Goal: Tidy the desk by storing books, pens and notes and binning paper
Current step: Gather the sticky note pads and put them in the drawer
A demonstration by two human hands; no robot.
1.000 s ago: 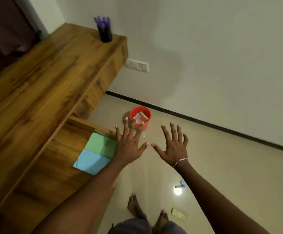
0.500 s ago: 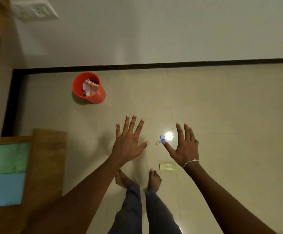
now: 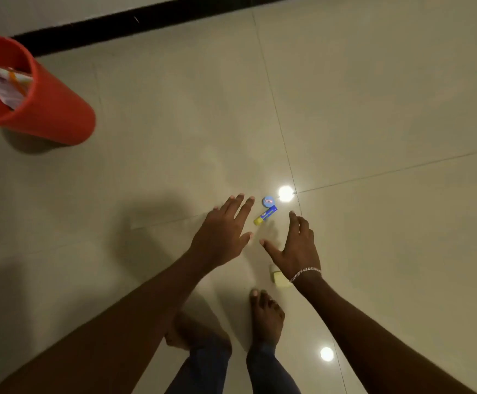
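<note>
both hands dropped nearer the floor; left hand and right hand spread wide, empty, flanking a glue stick and blue cap. red bin with paper far left.

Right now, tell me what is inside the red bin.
Crumpled printed paper with an orange streak sits against the inner wall of the red bin. Its wall hides the bottom, so anything beneath the paper cannot be seen.

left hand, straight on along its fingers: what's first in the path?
The left hand points up-right; its fingertips sit just short of the round blue cap on the floor, with the glue stick slightly right of that line. Likely the cap first, though hand height above the floor is unclear.
</note>
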